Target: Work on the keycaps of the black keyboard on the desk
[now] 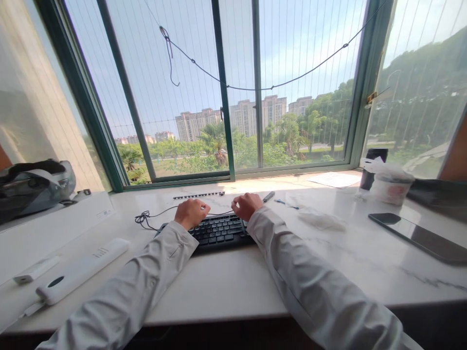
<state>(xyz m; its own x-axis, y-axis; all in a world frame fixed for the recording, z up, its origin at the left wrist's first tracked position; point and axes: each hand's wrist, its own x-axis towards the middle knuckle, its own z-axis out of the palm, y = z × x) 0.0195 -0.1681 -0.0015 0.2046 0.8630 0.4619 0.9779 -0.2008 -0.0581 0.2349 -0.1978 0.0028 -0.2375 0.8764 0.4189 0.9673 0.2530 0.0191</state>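
Observation:
A black keyboard [223, 231] lies on the white marbled counter, partly covered by my forearms. My left hand [190, 214] is curled closed over its upper left part; a small pale spot shows at the fingers, too small to name. Over the upper right part, my right hand [247, 205] has its fingers drawn together, and whatever they hold is hidden. A thin black cable [145, 219] lies coiled at the left and runs behind my left hand towards my right one. Behind the keyboard lies a narrow strip of small black pieces [199, 195].
Right of my right hand are a grey pen-like tool [269, 196], a thin blue item [286, 203] and a clear plastic bag [323, 218]. Farther right lie a phone-like black slab [419, 236] and a tub [393, 187]. A white power strip [83, 270] sits left.

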